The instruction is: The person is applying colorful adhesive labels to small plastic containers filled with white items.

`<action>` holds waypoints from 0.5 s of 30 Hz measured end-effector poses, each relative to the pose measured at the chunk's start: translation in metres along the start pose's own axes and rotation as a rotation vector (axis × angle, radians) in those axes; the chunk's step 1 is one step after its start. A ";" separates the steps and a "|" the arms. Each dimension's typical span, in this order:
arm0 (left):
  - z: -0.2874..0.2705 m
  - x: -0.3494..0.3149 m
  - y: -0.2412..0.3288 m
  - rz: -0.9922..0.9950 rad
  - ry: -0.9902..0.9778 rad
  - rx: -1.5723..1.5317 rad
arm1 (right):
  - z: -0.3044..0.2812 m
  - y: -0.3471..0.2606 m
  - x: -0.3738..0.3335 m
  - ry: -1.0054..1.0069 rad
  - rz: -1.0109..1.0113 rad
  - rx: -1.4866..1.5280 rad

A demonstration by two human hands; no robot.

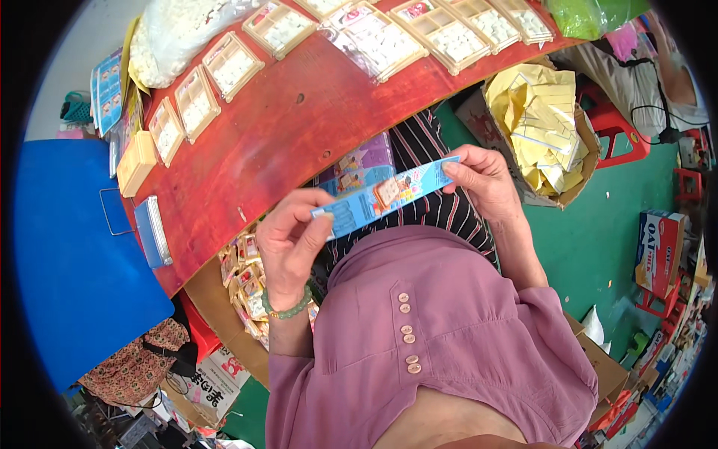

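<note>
Both hands (pixel 288 239) (pixel 479 176) hold a blue card (pixel 385 196) over boxed packets (pixel 247 280)

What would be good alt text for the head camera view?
Two hands hold a long blue printed card by its ends, left hand and right hand on the card, above a red wooden table lined with trays of small white pieces. A box of yellow paper sits nearby.

Trays (pixel 232 63) crowd the counter's (pixel 299 127) far edge; its near strip lies bare. A box (pixel 580 161) of yellow paper blocks the right.
</note>
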State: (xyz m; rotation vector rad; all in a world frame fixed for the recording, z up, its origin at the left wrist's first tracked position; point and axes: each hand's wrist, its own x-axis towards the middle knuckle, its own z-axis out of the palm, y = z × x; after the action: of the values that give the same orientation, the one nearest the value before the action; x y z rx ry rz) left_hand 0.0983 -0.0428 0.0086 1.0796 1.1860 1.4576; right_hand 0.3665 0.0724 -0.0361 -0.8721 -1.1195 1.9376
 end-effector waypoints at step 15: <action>0.003 0.082 -0.022 0.105 0.156 -0.440 | 0.042 -0.087 0.149 0.160 -0.755 -1.310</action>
State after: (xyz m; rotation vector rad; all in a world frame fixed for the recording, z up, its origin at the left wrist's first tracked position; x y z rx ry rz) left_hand 0.0900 0.0408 -0.0072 0.7430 0.8623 1.8059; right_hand 0.2777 0.2116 0.0293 -0.9480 -2.2048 0.3598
